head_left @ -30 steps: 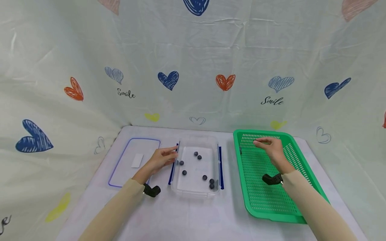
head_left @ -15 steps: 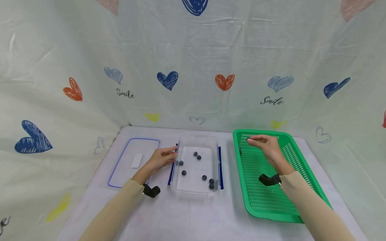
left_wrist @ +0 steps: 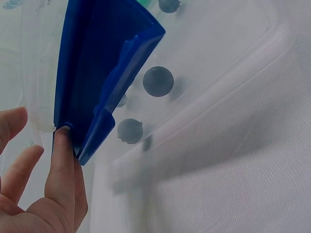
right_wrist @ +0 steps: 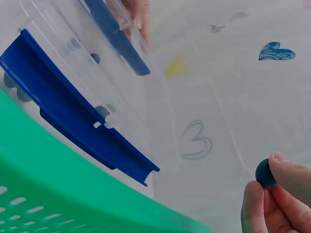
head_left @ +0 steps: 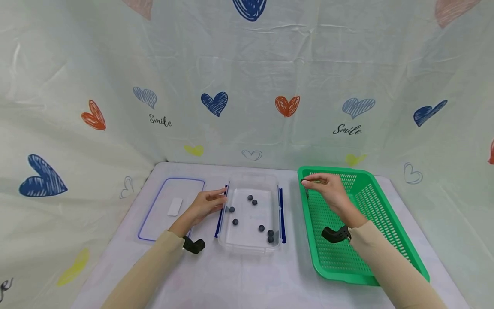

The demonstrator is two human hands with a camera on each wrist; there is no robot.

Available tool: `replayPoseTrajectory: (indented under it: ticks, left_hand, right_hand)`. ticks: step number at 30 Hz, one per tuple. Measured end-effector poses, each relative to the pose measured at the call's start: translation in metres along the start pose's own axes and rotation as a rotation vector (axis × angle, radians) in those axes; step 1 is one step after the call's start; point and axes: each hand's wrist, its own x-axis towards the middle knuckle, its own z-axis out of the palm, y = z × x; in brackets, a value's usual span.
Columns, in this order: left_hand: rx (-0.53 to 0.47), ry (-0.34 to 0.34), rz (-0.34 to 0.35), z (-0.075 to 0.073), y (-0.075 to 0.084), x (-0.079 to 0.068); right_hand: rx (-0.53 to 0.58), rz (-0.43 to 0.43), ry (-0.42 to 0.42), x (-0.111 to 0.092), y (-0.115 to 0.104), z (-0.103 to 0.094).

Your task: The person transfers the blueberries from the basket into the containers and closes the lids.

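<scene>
A clear plastic container [head_left: 247,248] with blue side latches [head_left: 283,214] stands mid-table, several blueberries [head_left: 235,222] scattered over its floor. My left hand [head_left: 202,207] is at its left side; in the left wrist view, a nearly straight finger touches the raised blue latch [left_wrist: 97,73]. Between thumb and fingertips, my right hand [head_left: 329,192] pinches one blueberry [right_wrist: 264,173], held above the left rim of a green plastic basket [head_left: 311,238]. Something small and dark [head_left: 307,194] shows at the basket's left wall, just below that hand.
Left of the container lies a clear lid with a blue edge [head_left: 148,221], a white label [head_left: 175,206] on it; my left forearm crosses its near corner. A patterned sheet [head_left: 252,128] hangs behind the table. The basket's raised rim stands right of the container.
My right hand has moved left with the blueberry, from over the basket's interior to its left rim. The left hand stays at the container's side, and the blueberries inside have not moved.
</scene>
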Motion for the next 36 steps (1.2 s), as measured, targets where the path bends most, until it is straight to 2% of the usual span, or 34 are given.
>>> replayPoseTrajectory:
  ticks: [7,16,22,36]
  left_hand:
    - [0.007,0.010,-0.002,0.001,-0.001,-0.001]
    - [0.007,0.014,-0.017,0.000,0.000,-0.001]
    - [0.006,0.013,-0.015,0.001,0.000,-0.001]
    - [0.007,0.008,-0.003,0.000,0.000,0.000]
  right_hand:
    - [0.036,0.004,-0.024,0.000,-0.001,0.012]
    - [-0.014,0.019,-0.053,0.005,-0.007,0.040]
    - [0.001,-0.005,-0.089,0.009,-0.008,0.055]
    - [-0.013,-0.013,-0.132,0.012,-0.009,0.075]
